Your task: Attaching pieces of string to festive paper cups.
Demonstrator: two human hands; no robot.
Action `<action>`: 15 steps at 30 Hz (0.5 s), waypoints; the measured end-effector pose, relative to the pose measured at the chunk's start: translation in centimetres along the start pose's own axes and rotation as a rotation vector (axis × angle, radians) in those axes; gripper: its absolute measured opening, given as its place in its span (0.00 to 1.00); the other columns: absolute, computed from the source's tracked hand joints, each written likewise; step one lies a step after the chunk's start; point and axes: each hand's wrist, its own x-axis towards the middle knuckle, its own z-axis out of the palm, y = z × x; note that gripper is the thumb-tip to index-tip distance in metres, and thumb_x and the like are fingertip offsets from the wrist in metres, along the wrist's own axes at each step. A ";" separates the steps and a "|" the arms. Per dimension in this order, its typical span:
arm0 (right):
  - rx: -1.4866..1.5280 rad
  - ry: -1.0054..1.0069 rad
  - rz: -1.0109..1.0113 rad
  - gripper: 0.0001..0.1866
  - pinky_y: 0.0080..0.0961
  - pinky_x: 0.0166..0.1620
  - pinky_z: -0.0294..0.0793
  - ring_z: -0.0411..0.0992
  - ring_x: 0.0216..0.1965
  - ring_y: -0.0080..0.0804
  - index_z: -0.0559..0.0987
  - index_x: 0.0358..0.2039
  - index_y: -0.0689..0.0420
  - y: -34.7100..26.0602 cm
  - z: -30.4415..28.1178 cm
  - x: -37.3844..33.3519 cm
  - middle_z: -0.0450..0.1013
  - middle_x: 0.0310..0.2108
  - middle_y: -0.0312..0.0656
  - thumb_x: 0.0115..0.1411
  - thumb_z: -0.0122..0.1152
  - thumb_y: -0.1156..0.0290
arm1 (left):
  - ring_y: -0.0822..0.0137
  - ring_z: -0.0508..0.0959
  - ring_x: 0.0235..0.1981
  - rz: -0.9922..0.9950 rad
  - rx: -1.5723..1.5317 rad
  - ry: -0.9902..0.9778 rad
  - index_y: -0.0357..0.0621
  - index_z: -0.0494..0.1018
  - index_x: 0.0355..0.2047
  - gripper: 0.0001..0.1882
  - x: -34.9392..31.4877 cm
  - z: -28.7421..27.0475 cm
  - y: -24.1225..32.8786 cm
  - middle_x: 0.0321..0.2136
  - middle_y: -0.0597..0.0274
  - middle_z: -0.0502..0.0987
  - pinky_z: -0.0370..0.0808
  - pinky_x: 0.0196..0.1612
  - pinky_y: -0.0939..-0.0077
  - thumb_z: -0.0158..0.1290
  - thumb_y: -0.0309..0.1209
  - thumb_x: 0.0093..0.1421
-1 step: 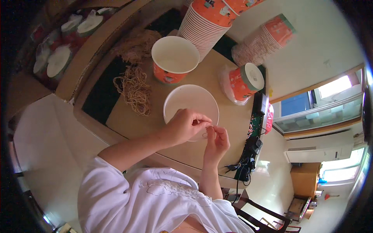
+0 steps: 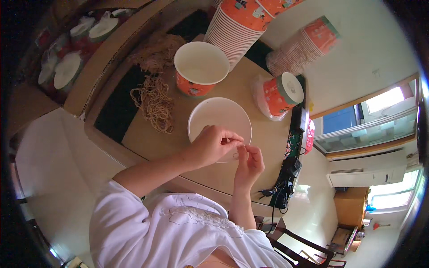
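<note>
The left hand (image 2: 211, 145) has its thumb and forefinger pressed together, and the right hand (image 2: 250, 164) meets it tip to tip, its thumb and forefinger closed as well. Between them they pinch a thin strand (image 2: 235, 156) — a small loop of it hangs just below the fingertips, while the rest is too fine and too covered by the fingers to make out.

Right beneath the grip is a white tub (image 2: 214, 117), mouth up, with both hands over the near right part of its rim. Whether they touch the rim, I cannot tell. Past it, ahead and a little left of the grip, an orange paper bucket (image 2: 201, 67) stands upright and open. Left of that bucket, and farther left from the hands, lies a tangled heap of tan string (image 2: 154, 105).

Farther ahead of the grip rises a tall stack of paper buckets (image 2: 234, 35). To the right and ahead, a bucket turned bottom up (image 2: 283, 94) sits partly in clear plastic, with a leaning stack (image 2: 308, 44) behind it. Right of the hands, black cables (image 2: 280, 192) lie along the edge of the tan table (image 2: 272, 138). Well off to the left — a cardboard box (image 2: 100, 62) holding white-and-red packs (image 2: 68, 70).
</note>
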 end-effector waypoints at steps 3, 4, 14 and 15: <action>-0.004 -0.008 -0.019 0.02 0.14 0.33 0.67 0.67 0.29 0.18 0.75 0.30 0.63 0.1 0.1 0.0 0.71 0.27 0.34 0.56 0.57 0.84 | 0.74 0.77 0.29 -0.010 0.031 -0.024 0.36 0.77 0.34 0.06 -0.2 -0.2 0.3 0.29 0.59 0.80 0.74 0.34 0.79 0.54 0.24 0.57; -0.004 -0.008 -0.019 0.02 0.14 0.33 0.67 0.67 0.29 0.18 0.75 0.30 0.63 -0.1 0.1 0.0 0.71 0.27 0.34 0.56 0.57 0.84 | 0.74 0.77 0.29 -0.009 0.031 -0.024 0.36 0.77 0.34 0.06 -0.2 -0.2 0.2 0.29 0.59 0.80 0.74 0.34 0.79 0.54 0.24 0.57; -0.262 -0.040 -0.155 0.05 0.16 0.36 0.68 0.67 0.29 0.19 0.75 0.29 0.62 -0.5 0.4 0.0 0.72 0.27 0.35 0.52 0.62 0.82 | 0.74 0.77 0.26 0.037 0.004 0.074 0.36 0.70 0.31 0.04 -0.1 0.0 0.0 0.25 0.59 0.77 0.74 0.31 0.78 0.51 0.25 0.60; -0.277 -0.043 -0.145 0.05 0.16 0.37 0.67 0.66 0.30 0.18 0.75 0.29 0.63 -0.4 0.4 0.0 0.71 0.27 0.34 0.52 0.61 0.84 | 0.74 0.76 0.26 0.029 0.013 0.069 0.36 0.70 0.31 0.05 -0.1 0.0 0.0 0.25 0.60 0.77 0.73 0.30 0.78 0.51 0.26 0.60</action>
